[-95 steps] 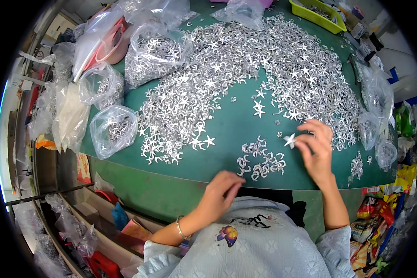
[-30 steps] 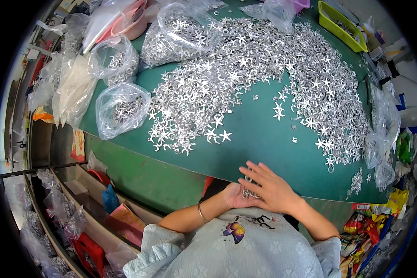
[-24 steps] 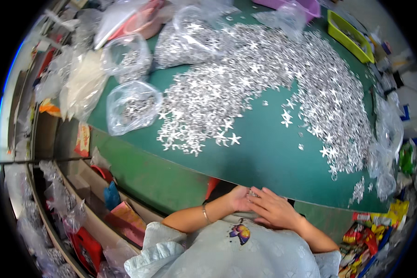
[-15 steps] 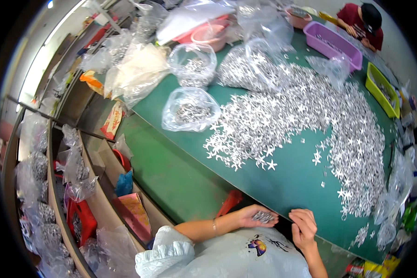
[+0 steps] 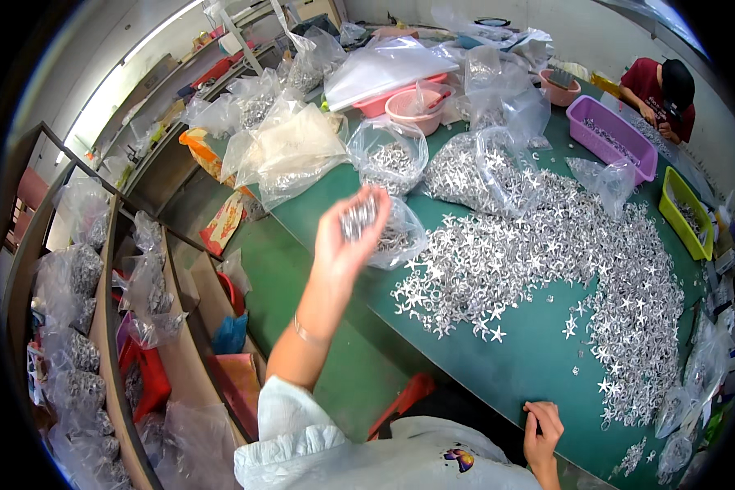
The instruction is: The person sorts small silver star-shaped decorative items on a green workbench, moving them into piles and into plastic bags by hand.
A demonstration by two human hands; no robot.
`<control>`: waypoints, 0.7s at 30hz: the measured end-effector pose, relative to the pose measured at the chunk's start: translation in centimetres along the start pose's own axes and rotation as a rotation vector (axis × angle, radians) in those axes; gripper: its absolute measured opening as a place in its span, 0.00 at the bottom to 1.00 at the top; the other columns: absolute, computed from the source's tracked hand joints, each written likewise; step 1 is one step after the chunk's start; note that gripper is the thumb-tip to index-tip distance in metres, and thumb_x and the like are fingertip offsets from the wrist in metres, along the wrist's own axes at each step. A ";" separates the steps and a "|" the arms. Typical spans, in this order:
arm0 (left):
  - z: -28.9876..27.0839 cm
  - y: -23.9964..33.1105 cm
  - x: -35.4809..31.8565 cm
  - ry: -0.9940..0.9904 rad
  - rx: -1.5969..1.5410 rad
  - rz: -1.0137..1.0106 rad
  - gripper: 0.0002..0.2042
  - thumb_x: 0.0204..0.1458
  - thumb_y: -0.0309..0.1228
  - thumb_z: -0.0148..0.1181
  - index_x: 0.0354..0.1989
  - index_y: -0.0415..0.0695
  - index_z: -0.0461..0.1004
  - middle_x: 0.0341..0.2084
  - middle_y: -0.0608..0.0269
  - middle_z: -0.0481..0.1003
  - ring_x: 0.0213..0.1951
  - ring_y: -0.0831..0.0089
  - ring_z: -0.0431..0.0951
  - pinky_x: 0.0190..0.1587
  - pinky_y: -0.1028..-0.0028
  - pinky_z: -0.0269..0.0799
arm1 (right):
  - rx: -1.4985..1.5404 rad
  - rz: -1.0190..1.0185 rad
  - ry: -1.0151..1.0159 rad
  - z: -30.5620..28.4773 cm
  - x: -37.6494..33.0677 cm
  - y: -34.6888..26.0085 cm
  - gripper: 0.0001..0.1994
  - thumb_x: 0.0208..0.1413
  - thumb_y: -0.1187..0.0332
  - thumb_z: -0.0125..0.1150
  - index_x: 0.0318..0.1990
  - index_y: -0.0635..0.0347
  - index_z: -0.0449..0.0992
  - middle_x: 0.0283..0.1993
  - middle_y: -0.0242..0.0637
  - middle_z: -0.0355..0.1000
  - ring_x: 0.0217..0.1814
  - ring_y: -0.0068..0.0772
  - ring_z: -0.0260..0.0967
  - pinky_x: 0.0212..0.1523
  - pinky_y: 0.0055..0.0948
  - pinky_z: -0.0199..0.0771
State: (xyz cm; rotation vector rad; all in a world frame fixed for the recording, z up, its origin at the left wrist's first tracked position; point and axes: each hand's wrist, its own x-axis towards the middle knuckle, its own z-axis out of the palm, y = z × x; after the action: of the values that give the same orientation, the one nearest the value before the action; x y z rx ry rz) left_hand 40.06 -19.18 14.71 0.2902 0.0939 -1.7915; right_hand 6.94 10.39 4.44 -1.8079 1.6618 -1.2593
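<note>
A left hand [image 5: 345,237] is raised above the near left part of a green table [image 5: 498,371]. A small handful of silver star pieces [image 5: 358,219] is cupped in the palm, with the fingers curled loosely around it and the thumb set against its lower edge. A thin bracelet [image 5: 306,332] is worn on the left wrist.

A right hand [image 5: 541,425] is rested on the near edge of the table, with the fingers bent and held close together; whether anything is pinched there cannot be told.

An open clear bag of silver pieces [image 5: 396,235] is seen just behind the raised hand. A second clear bag of pieces [image 5: 386,155] is placed beyond it, and a third, larger bag [image 5: 469,170] to its right.

A broad spread of loose silver stars [image 5: 563,261] is laid across the middle and right of the table.

A pink bowl [image 5: 415,108], a purple tray [image 5: 611,137] and a yellow-green tray [image 5: 684,211] are set along the far side.

Another person in a red top [image 5: 655,88] is seated at the far right corner.

Shelves holding filled clear bags [image 5: 77,327] are seen at the left.
</note>
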 end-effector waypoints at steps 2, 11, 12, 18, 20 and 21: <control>0.9 3.1 6.8 0.009 0.041 0.129 0.11 0.56 0.22 0.45 0.45 0.31 0.67 0.45 0.43 0.70 0.51 0.52 0.71 0.59 0.53 0.67 | 0.006 -0.012 0.009 0.3 -0.1 0.2 0.07 0.47 0.83 0.55 0.34 0.69 0.76 0.31 0.45 0.73 0.32 0.44 0.70 0.37 0.37 0.67; 4.2 1.8 15.9 0.114 0.592 0.481 0.18 0.53 0.38 0.51 0.50 0.41 0.65 0.61 0.44 0.53 0.64 0.52 0.51 0.66 0.44 0.41 | 0.067 0.122 0.004 -0.2 0.6 0.1 0.06 0.48 0.82 0.56 0.34 0.70 0.76 0.30 0.45 0.73 0.32 0.43 0.70 0.40 0.35 0.69; 4.4 2.2 14.0 0.168 0.757 0.508 0.21 0.55 0.36 0.51 0.55 0.40 0.66 0.65 0.45 0.50 0.67 0.56 0.45 0.67 0.48 0.41 | 0.067 0.091 -0.023 -0.4 1.3 0.1 0.07 0.48 0.82 0.57 0.35 0.69 0.77 0.32 0.46 0.73 0.34 0.45 0.70 0.40 0.35 0.69; -0.6 -9.2 -3.5 -0.503 1.639 0.547 0.19 0.53 0.24 0.54 0.55 0.35 0.68 0.59 0.54 0.64 0.62 0.61 0.64 0.63 0.63 0.56 | -0.056 -0.123 -0.257 2.4 11.4 0.1 0.22 0.45 0.73 0.67 0.51 0.61 0.73 0.53 0.46 0.67 0.56 0.51 0.63 0.55 0.42 0.65; -4.7 -10.9 -6.1 -0.496 1.965 0.577 0.20 0.50 0.24 0.59 0.53 0.38 0.69 0.59 0.48 0.63 0.65 0.52 0.58 0.65 0.60 0.52 | -0.070 -0.290 -0.315 5.6 15.5 -0.6 0.26 0.46 0.67 0.68 0.55 0.56 0.71 0.59 0.44 0.63 0.64 0.53 0.57 0.61 0.47 0.60; -6.8 -11.6 -6.7 -0.436 2.103 0.637 0.22 0.51 0.24 0.58 0.56 0.38 0.66 0.61 0.46 0.59 0.66 0.48 0.55 0.65 0.60 0.52 | -0.112 -0.332 -0.335 7.4 16.8 -0.6 0.27 0.46 0.65 0.68 0.57 0.55 0.69 0.61 0.44 0.62 0.66 0.55 0.54 0.62 0.49 0.58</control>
State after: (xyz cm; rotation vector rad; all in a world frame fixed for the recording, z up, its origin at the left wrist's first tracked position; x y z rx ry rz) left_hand 31.31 -8.60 8.70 1.1521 -2.0019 -0.6108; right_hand 11.56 -7.20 6.88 -2.2870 1.3090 -0.9262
